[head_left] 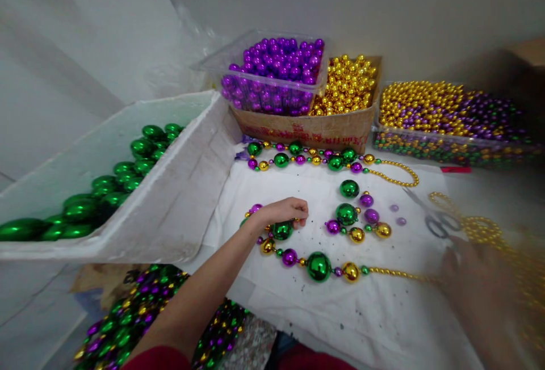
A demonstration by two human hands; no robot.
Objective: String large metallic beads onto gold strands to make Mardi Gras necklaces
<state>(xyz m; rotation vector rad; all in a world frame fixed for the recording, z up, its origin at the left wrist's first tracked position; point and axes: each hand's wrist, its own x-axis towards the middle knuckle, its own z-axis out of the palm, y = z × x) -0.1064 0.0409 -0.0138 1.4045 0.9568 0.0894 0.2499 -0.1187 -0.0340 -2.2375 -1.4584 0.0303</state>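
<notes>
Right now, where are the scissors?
In the head view, the scissors lie toward the right on the white cloth, just beyond the blurred right hand and left of the heaped gold bead strands.

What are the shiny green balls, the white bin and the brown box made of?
Green balls: probably plastic with a glossy, metallic-looking coat, because they reflect bright spots of light.
Bin: perhaps foam; its thick white walls look dull and smudged.
Box: looks like cardboard, matte brown with red print.
</notes>
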